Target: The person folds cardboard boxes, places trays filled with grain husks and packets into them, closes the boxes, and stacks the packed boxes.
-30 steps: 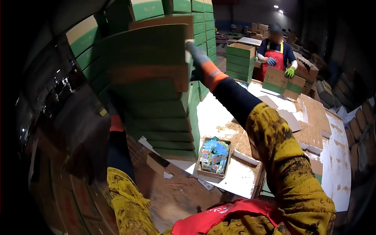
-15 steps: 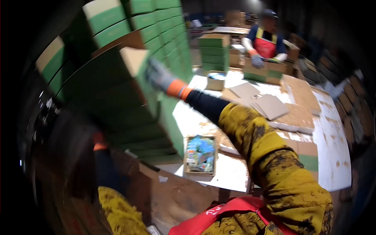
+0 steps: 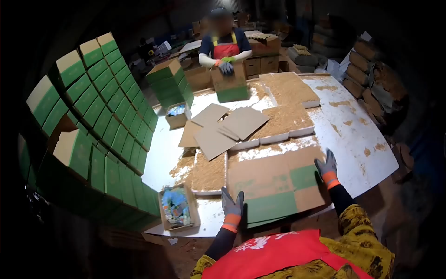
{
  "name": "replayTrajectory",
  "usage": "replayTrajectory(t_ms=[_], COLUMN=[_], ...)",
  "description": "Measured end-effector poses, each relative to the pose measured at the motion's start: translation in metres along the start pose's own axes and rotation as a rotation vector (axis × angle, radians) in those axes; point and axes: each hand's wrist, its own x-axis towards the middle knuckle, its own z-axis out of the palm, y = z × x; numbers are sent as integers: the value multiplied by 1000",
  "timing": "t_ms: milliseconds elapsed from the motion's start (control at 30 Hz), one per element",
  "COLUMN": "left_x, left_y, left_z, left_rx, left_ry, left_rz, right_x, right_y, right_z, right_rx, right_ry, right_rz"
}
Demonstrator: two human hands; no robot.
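Note:
A brown-and-green cardboard carton (image 3: 265, 186) lies at the table's near edge, in front of my red apron; it looks flat. At its left edge is my left hand (image 3: 232, 204), in a grey glove with an orange cuff, thumb and fingers apart. My right hand (image 3: 328, 168), gloved alike, is at the carton's right edge with its fingers spread. Neither hand wraps round the carton, and whether they touch it I cannot tell. Left of my left hand stands an open box (image 3: 195, 214) of blue packets.
Green-and-tan boxes (image 3: 109, 97) stand stacked high at the left. Cardboard sheets (image 3: 216, 144) lie across white trays of brown crumbly material (image 3: 288, 118) on the white table (image 3: 357, 162). Across it, a person (image 3: 226, 49) in a red apron has gloved hands on a carton (image 3: 231, 88).
My right hand has left the stacked green boxes and come down to the carton's right edge. My left hand has moved from low left to its left edge. The view has turned right.

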Motion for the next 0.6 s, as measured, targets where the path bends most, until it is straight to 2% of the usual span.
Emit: replayTrajectory(t_ms=[33,67,100,133,167,233,267,300,333,367,433,467,500,567,600], left_x=[7,19,25,24,22,16,10,5,7,9,7,9,9,9,11], left_y=[-5,-30,-18,-1,12,0,12,25,31,40,145,184,216,262,265], left_z=[27,51,54,51,48,48,42,30,23,22,7,-2,-10,-34,-39], left_rx=[-20,94,180,149,122,113,-17,-109,-158,-210,308,392,476,783,706], left_ry=[-15,11,19,53,87,163,197,148,246,344,766,813,853,369,148], left_rz=[-99,-123,-174,-226,-283,-205,-139,-161,-104,-41,331,501,671,770,782], right_x=[1,1,4,-1,-5,-11,-4,8,21,36,58,67,76,88,91], right_y=[44,98,112,78,77,58,51,43,36,30,8,7,15,34,41], right_z=[11,42,40,12,10,-7,-21,-38,-55,-72,-105,-107,-103,-93,-88], right_rx=[-144,-166,167,210,299,204,331,453,574,812,1087,1096,1018,1067,1014], right_ry=[-113,-193,-574,-570,-538,-350,-353,-357,-357,-467,-637,-676,-695,-851,-881], right_rz=[161,225,319,328,257,263,196,129,59,146,62,50,-79,-67,-50])
